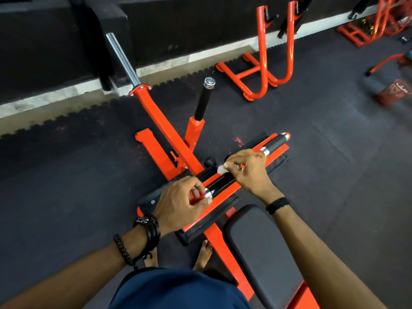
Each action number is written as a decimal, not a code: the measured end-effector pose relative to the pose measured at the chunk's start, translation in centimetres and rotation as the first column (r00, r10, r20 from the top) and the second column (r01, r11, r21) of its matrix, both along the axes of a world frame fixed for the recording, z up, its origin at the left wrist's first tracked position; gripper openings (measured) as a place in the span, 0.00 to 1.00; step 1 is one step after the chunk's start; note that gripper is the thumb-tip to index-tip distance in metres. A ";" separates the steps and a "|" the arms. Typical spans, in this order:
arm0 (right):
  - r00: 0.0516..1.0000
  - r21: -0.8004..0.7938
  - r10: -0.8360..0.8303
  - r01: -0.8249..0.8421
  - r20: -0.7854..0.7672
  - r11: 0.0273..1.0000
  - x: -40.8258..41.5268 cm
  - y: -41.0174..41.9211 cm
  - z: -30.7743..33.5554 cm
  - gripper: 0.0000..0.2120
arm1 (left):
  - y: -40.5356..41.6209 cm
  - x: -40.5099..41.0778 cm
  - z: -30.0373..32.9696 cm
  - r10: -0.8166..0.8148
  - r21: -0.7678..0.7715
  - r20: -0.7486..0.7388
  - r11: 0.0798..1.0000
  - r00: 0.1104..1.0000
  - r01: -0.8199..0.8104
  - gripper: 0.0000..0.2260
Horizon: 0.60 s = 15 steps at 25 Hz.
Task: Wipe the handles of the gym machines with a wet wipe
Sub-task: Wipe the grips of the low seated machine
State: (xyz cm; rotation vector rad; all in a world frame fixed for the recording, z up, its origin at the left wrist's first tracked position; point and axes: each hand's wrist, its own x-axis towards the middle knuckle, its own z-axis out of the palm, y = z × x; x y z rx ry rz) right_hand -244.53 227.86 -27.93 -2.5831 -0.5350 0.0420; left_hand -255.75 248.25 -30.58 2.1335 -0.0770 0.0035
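Dark blue shorts [178,288] fill the near edge, with two bare feet [202,253] on the black rubber floor [66,175] just beyond them. Right of the feet, a grey padded seat [256,241] sits on an orange machine frame [223,246]. Both forearms reach forward from the near corners; the left wrist wears black bracelets [148,228] and the right a black band [277,205]. Ahead of the seat, a horizontal bar crosses the frame on a slant from near left to far right. The left hand [180,204] curls its fingers around the near-left end of the bar, at the chrome collar of the black handle [220,185]. The right hand [247,172] is farther along the same handle, pinching a small white wet wipe [221,169] against it with bent fingers. Past the right hand, a second black grip [275,142] with chrome rings ends the bar at the far right. Beyond, an upright black-sleeved post [202,101] rises from the frame, and a chrome loading sleeve [122,59] angles toward the far left. Orange racks [265,63] stand by the far wall on the right.
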 end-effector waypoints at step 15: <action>0.951 0.508 -0.282 0.183 0.125 0.841 7.6 -11.9 -2.2 0.01 | -13.8 10.0 1.3 0.241 0.629 -0.325 0.777 0.915 0.018 0.18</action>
